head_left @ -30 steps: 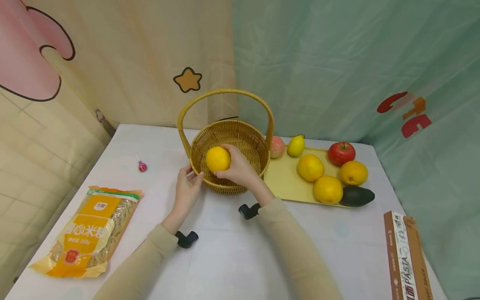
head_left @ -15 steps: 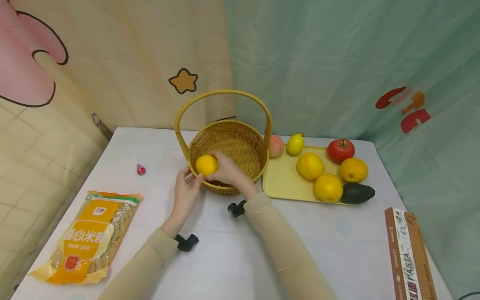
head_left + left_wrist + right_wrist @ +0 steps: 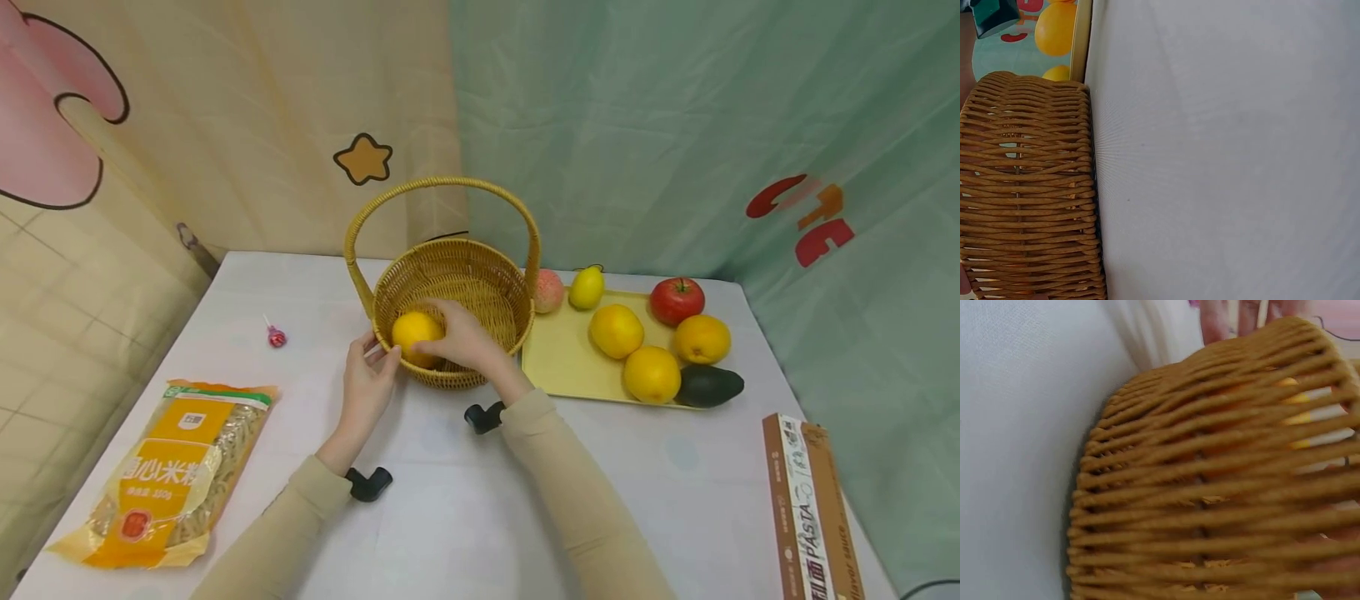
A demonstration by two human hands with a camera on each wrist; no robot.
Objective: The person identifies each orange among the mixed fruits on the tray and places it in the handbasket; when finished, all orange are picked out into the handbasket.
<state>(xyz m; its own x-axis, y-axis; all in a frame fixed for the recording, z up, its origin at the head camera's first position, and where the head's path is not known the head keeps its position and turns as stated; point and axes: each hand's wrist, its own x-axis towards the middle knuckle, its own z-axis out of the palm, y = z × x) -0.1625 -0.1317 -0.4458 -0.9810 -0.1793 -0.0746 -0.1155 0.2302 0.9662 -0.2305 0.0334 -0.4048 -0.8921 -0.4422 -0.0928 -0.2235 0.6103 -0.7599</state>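
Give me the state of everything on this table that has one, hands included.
Basket: upright, handle raised
Yellow fruit: inside the basket, whole
Right hand: holding the yellow fruit
Left hand: gripping the basket's near left edge
Tray: flat, partly covered
Tomato: on the tray, stem end up
Noodle bag: lying flat, looks unopened
Lollipop: lying down; wrapper too small to tell
Pasta box: lying flat, near end out of frame

Wicker basket (image 3: pixel 1029 187) beside a white tabletop (image 3: pixel 1222 150).
The brown woven wall fills the lower left, with small gaps between its strands; above it, a round yellow-orange fruit (image 3: pixel 1055 29) and part of a second yellow fruit (image 3: pixel 1057 73) show by a pale yellow tray's edge (image 3: pixel 1081 37), against a green backdrop (image 3: pixel 997 59) with red marks.
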